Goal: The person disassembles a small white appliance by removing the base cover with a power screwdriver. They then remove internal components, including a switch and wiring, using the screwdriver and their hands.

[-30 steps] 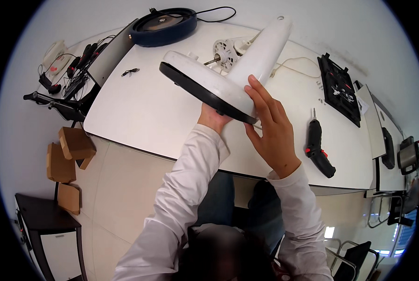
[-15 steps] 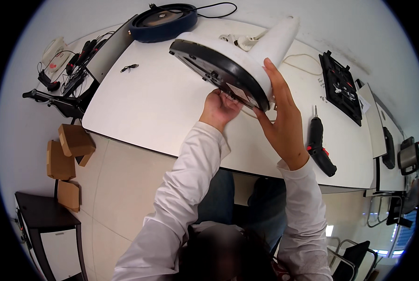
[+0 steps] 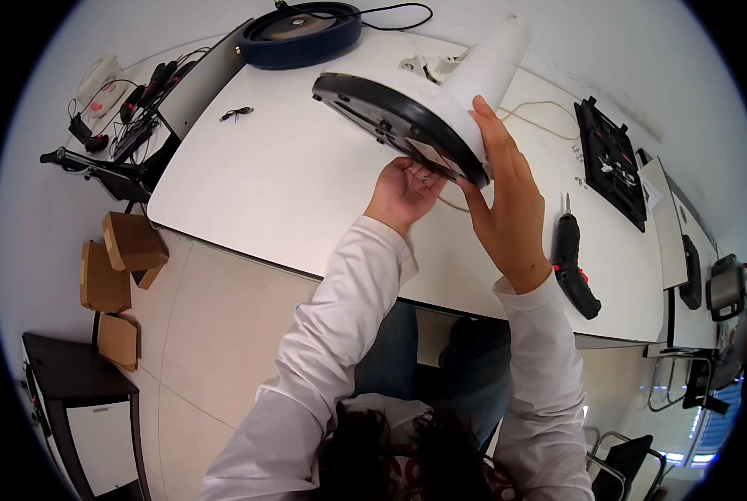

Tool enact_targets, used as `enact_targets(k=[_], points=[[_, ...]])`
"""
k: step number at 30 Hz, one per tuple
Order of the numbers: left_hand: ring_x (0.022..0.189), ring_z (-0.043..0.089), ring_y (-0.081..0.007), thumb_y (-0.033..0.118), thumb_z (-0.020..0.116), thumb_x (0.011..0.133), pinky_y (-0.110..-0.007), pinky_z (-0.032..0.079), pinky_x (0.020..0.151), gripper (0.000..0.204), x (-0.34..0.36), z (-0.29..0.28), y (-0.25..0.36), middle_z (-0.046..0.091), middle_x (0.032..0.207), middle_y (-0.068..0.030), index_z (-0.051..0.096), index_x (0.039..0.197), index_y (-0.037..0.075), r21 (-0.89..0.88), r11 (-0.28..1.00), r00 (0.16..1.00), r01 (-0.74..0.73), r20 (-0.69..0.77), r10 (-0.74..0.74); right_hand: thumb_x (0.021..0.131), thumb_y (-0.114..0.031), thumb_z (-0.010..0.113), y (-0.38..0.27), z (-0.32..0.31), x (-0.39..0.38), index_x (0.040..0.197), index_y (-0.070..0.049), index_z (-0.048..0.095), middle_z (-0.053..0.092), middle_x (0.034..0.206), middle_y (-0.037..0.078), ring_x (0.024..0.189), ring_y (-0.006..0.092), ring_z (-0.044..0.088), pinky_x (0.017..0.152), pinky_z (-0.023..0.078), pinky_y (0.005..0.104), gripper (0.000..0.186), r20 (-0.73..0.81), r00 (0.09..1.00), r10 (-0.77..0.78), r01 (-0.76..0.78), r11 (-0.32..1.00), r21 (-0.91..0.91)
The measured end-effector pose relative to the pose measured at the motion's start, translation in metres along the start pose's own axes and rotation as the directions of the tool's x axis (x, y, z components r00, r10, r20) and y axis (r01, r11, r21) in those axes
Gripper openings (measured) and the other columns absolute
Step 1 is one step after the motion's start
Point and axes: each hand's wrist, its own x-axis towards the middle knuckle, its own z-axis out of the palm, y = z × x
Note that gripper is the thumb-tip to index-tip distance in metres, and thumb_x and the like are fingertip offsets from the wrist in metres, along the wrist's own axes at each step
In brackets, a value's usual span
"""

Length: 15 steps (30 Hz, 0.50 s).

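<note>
Two hands (image 3: pixel 457 200), one fan base (image 3: pixel 398 121)

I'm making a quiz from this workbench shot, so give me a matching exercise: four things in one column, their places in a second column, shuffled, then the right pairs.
Things:
1. white appliance with round black base
2. cordless screwdriver
3. dark blue round device
4. cardboard boxes

Places:
A. on the floor, left of the table
B. far edge of the table, cord attached
C. lying on the table, right of the right hand
D. tilted, held up by both hands, left hand beneath

Pairs: 1-D, 2-C, 3-B, 4-A
</note>
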Motion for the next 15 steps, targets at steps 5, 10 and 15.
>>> enact_targets(k=[5, 10, 15], points=[[0.114, 0.053, -0.0357, 0.003, 0.036, 0.095, -0.044, 0.041, 0.105, 0.026, -0.004, 0.05, -0.02, 0.054, 0.121, -0.022, 0.048, 0.114, -0.009, 0.082, 0.996, 0.727, -0.031, -0.682, 0.078, 0.076, 0.008, 0.062, 0.021, -0.014, -0.012, 0.143, -0.007, 0.033, 0.043, 0.142, 0.013, 0.116, 0.0343, 0.052, 0.092, 0.046, 0.0361, 0.075, 0.004, 0.995, 0.102, -0.101, 0.978, 0.183], [0.122, 0.045, -0.0407, -0.014, 0.033, 0.079, -0.046, 0.034, 0.112, 0.052, -0.07, 0.082, -0.001, 0.043, 0.128, -0.0293, 0.033, 0.131, -0.013, 0.153, 0.974, 0.715, -0.164, -0.662, 0.224, 0.079, 0.004, 0.063, 0.022, -0.007, -0.037, 0.145, -0.005, 0.029, 0.037, 0.147, 0.012, 0.131, 0.0305, 0.042, 0.099, 0.041, 0.0337, 0.075, 0.02, 0.974, 0.224, -0.214, 0.894, 0.395], [0.135, 0.033, -0.0374, -0.014, 0.033, 0.083, -0.045, 0.033, 0.113, 0.063, -0.102, 0.116, -0.001, 0.027, 0.145, -0.0286, 0.018, 0.144, -0.005, 0.449, 0.829, 0.714, -0.333, -0.454, 0.532, 0.077, 0.002, 0.066, 0.017, -0.006, -0.053, 0.144, -0.009, 0.03, 0.035, 0.149, 0.01, 0.129, 0.0323, 0.043, 0.096, 0.044, 0.0345, 0.077, -0.04, 0.968, 0.246, -0.215, 0.904, 0.37]])
